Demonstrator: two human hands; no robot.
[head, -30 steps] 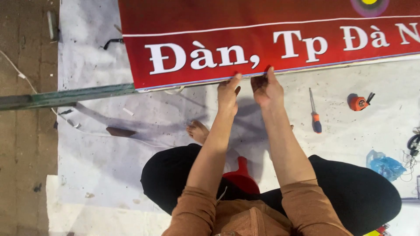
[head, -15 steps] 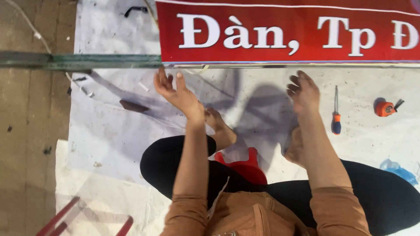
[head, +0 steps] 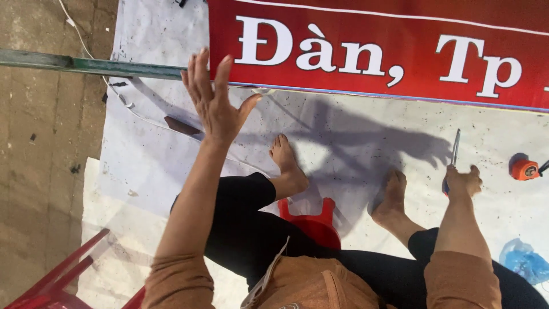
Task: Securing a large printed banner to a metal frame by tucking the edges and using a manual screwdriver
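My left hand is raised with fingers spread, holding nothing, just below the left end of a long red banner with white letters. My right hand is down on the white sheet, closed around the blue handle of a screwdriver whose shaft points away from me. I sit on a low red stool with both bare feet on the sheet.
An orange tape measure lies right of the screwdriver. A green metal bar runs from the left to the banner's corner. A dark flat piece and a thin cable lie near my left hand. Red stool legs bottom left, blue bag bottom right.
My right hand moved right and down to the sheet and took hold of the screwdriver. My left hand stays raised near the banner's left end. The view has shifted left.
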